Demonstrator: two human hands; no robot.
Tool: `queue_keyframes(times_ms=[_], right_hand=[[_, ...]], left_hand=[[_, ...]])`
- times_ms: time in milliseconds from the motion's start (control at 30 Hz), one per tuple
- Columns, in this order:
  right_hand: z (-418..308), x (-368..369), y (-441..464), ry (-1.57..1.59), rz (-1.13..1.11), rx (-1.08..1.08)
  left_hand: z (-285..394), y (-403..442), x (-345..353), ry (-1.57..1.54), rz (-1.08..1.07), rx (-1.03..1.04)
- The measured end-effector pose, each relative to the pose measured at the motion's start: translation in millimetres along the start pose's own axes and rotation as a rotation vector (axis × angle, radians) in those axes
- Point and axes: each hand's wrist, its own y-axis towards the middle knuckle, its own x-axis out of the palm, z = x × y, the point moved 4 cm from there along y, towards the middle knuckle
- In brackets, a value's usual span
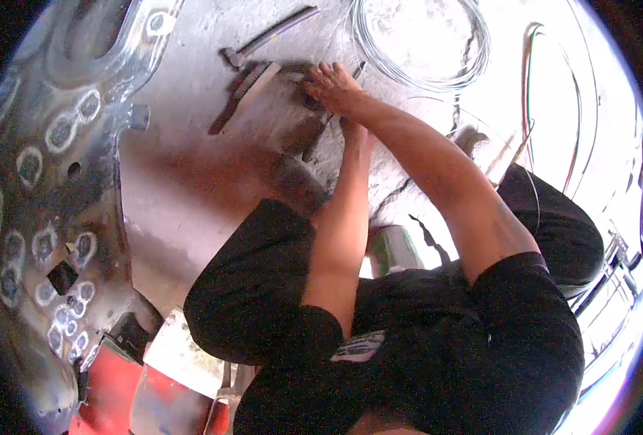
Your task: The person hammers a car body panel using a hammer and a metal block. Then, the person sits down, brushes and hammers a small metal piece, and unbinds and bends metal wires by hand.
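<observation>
My right hand (332,87) reaches forward over the grey floor, palm down, fingers stretched out and slightly apart. Its wrist crosses over my left hand (354,130), which is mostly hidden, so its fingers do not show. A thin dark rod-like piece (361,69) sticks out beside the right hand; whether a hand touches it I cannot tell. Left of my hands lies a wire brush (252,85) with a pale wooden back. Beyond the brush rests a hammer (278,31) with a dark handle.
A large metal panel (97,181) with holes and ground, ringed spots stands on the left. A coil of wire (365,47) lies ahead, with coloured hoses (528,80) to the right. A greenish can (395,249) is between my knees. Red and white painted parts (111,384) sit at lower left.
</observation>
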Motion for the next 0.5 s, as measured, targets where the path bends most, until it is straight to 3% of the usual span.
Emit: queue_keyframes(times_ms=[67,133,200,267,300,333,400,500], right_hand=[[5.4,-16.1,11.0,-0.023,-0.239,-0.001],[19.8,-30.5,11.1,0.238,-0.083,0.175],[40.6,-46.7,-0.7,0.483,0.086,0.369],[75.6,-59.7,-34.9,0.710,0.268,0.572],[87.8,-52.6,-53.6,0.735,0.574,0.506],[93.5,-43.6,-71.6,0.842,0.285,0.802],[79.7,-21.2,-98.2,0.822,0.195,0.745],[41.8,-15.8,-117.9,1.007,0.025,0.638]], left_hand=[[7.9,5.3,-20.1,-0.570,0.048,-0.321],[-3.0,6.4,1.1,-1.505,0.131,-0.924],[3.9,9.3,-43.0,-0.859,0.132,-0.323],[-1.7,26.8,-43.5,-1.175,-0.046,-0.990],[-6.5,26.9,-40.6,-1.226,-0.008,-1.034],[-13.4,21.2,-35.7,-1.274,0.027,-1.077],[-45.9,18.3,-13.4,-1.338,0.055,-1.084],[-39.3,33.5,-46.0,-1.004,0.026,-0.967]])
